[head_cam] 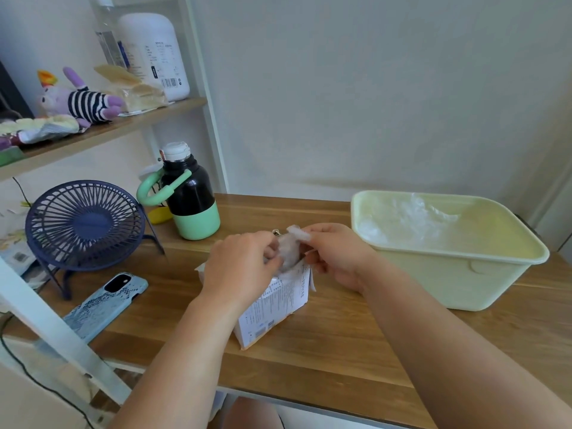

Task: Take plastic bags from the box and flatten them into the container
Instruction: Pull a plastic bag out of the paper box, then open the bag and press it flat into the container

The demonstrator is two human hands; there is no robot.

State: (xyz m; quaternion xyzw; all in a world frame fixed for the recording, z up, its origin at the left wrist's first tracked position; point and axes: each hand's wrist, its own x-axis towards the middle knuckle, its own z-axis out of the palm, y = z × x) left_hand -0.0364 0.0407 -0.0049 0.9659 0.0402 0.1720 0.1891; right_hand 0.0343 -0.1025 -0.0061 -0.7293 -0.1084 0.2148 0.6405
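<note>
Your lighting's pretty kind here: soft, even, daylight-looking, no harsh shadows anywhere. You only get faint smudgy ones under the fan (83, 224) and along the base of the container (448, 274). The table (309, 351) picks up a mild sheen near its back edge, and the crumpled plastic (414, 218) inside the container washes out whitish. Your left hand (244, 261) and right hand (337, 258) look a bit soft, and the bag (289, 252) between them is smeary. Wide-angle warp is strong: the shelf post (207, 119) leans and your forearms balloon at the bottom edge.

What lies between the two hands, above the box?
A crumpled clear plastic bag; the left hand and right hand both pinch it, in the head view.
</note>
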